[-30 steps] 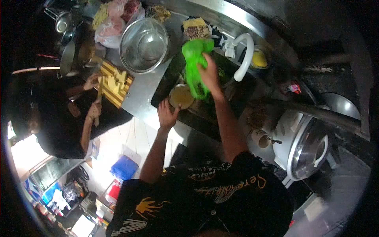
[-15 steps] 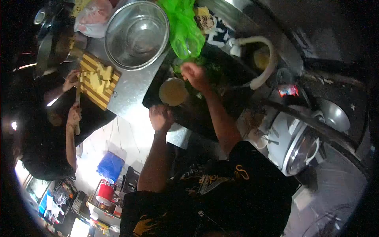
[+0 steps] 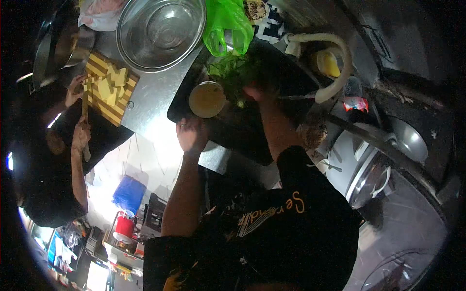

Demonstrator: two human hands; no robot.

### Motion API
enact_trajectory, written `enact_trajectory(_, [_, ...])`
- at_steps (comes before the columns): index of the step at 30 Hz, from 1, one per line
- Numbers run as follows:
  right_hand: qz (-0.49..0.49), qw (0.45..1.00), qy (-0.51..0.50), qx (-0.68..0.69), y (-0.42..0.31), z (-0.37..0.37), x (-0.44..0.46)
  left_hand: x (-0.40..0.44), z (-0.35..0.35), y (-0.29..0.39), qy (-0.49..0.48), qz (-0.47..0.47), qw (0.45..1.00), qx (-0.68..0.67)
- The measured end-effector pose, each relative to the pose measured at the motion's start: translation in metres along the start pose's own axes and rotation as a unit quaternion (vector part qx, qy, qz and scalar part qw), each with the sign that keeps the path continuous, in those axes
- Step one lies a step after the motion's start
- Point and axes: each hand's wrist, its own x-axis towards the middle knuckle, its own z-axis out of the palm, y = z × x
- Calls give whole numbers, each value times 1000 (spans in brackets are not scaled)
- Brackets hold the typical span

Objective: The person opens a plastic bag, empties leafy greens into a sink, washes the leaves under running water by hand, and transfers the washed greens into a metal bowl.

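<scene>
A: State the condition of the right hand.
B: It is in the dark sink, at the right side of the leafy greens. Its fingers are blurred and shadowed; whether they are open, closed or gripping a leaf cannot be told.
A: State the condition of the left hand.
B: Its fingers are bent at the near left edge of the sink, just below the round tub. A grip cannot be confirmed.
A: Locate the greens.
B: Just beside the right fingers, beyond the tub from the left fingers. The green bag is at the far edge.
</scene>
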Motion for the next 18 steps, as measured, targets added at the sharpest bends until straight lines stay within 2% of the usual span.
enact_trajectory(6, [3, 1000, -7, -28, -29, 44, 35, -4, 1, -4, -40, -40, 998, 27])
enact_trajectory(9, [-6, 1000, 13, -2, -36, 63, 34, -11, 6, -13, -36, -42, 998, -2])
enact_trajectory(10, [-10, 1000, 24, 10, -36, 64, 30, -6, -2, -5, -43, -63, 997, -17])
enact_trajectory(12, [-15, 998, 43, 33, -28, 63, 13, -5, -3, -4, -13, -33, 999, 6])
enact_trajectory(15, [-18, 994, 86, 61, -7, 54, -23, -8, -6, -2, -32, -10, 999, 37])
enact_trajectory(18, [-8, 987, 133, 93, 13, 40, -61, -9, -4, 0, 0, -11, 1000, 19])
